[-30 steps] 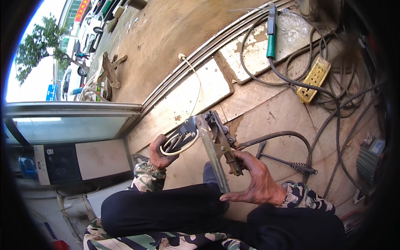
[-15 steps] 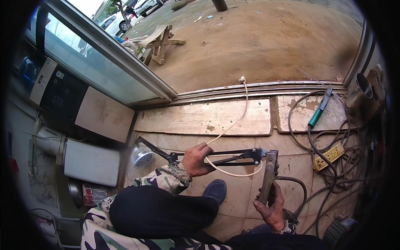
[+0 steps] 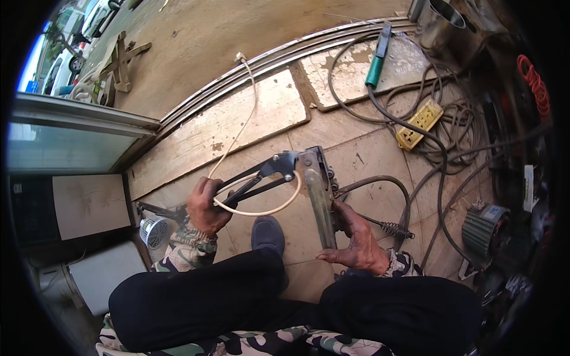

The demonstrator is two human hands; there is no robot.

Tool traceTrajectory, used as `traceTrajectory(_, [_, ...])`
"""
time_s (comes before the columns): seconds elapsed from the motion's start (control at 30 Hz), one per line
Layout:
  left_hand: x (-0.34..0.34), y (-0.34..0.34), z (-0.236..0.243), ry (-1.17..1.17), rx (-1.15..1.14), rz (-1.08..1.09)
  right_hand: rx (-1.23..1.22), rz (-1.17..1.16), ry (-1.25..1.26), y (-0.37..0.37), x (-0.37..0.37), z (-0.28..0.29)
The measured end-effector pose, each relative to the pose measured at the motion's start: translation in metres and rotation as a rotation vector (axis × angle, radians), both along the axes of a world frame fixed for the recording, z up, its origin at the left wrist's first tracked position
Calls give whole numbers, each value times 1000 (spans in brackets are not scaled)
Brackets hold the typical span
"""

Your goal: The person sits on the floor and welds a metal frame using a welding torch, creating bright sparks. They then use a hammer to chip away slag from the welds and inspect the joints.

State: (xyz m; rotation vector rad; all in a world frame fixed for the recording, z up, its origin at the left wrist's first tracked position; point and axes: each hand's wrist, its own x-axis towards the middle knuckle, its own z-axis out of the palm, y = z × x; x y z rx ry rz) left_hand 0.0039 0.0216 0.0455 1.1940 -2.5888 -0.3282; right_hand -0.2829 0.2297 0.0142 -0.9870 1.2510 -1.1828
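Note:
Both of my hands are on a black folding-arm lamp and the worn metal bar at its end. My left hand (image 3: 208, 207) is closed around the dark arm rods (image 3: 246, 191), with a cream cable (image 3: 276, 209) looping past it. At the arm's left end hangs the round, light-coloured lamp head (image 3: 155, 231). The upper end of the metal bar (image 3: 320, 204) meets the arm's hinge plate (image 3: 281, 165). My right hand (image 3: 359, 246) grips the bar's lower part, fingers partly hidden behind it and thumb near its bottom end. A dark cable (image 3: 386, 179) curves away behind the bar.
At the upper right, a green-handled electrode holder (image 3: 377, 59) lies on a pale slab. Beside it are a yellow power strip (image 3: 420, 123) and tangled cables. A green motor (image 3: 485, 228) stands at right. A white plug (image 3: 240, 57) rests by the door track.
The view has turned to the right, bringing the motor fully in. The lamp arm now slants up toward the bar. Both hands keep their holds; my right thumb is lower on the bar.

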Motion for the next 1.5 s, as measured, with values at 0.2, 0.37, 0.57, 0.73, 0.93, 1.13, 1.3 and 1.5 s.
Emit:
traceTrajectory(0.2, [-2,-8,-4,25,106,26,-286,113,-14,-3,-7,14])
traceTrajectory(0.37, [-4,-23,-1,-41,227,-30,-369,130,-79,-2,-3,14])
traceTrajectory(0.57, [-13,-36,9,-135,486,-66,-383,148,-138,-4,-3,16])
traceTrajectory(0.73, [-12,-53,17,-255,831,147,-467,167,-145,-9,-6,20])
traceTrajectory(0.93, [-15,-88,17,-282,1100,-39,-505,174,-121,-16,-12,38])
traceTrajectory(1.13, [-39,-92,-1,-351,1101,-192,-420,157,-112,-19,-16,56])
traceTrajectory(1.3, [-51,-69,6,-276,914,-117,-346,193,-84,-14,-16,46])
traceTrajectory(1.5, [-56,-74,3,-354,997,-165,-351,159,-179,-10,-16,41])
